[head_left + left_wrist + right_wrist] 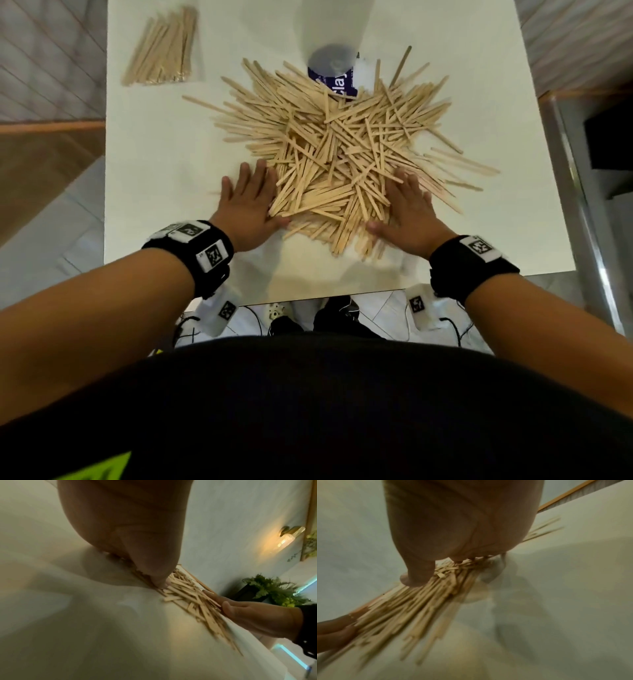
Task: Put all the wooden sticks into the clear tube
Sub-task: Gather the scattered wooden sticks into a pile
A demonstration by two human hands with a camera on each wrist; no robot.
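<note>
Neither grip holds anything: the left hand (247,208) and right hand (407,213) lie flat with fingers straight, pressing the near edges of 1 big loose heap of wooden sticks (337,150) from either side on the white tabletop (164,164). Too many sticks to count. Behind the heap stands 1 clear tube (330,60) with a purple label; what is inside it cannot be told. At the far left corner lies 1 separate neat bundle of sticks (163,48), well apart from the heap.
</note>
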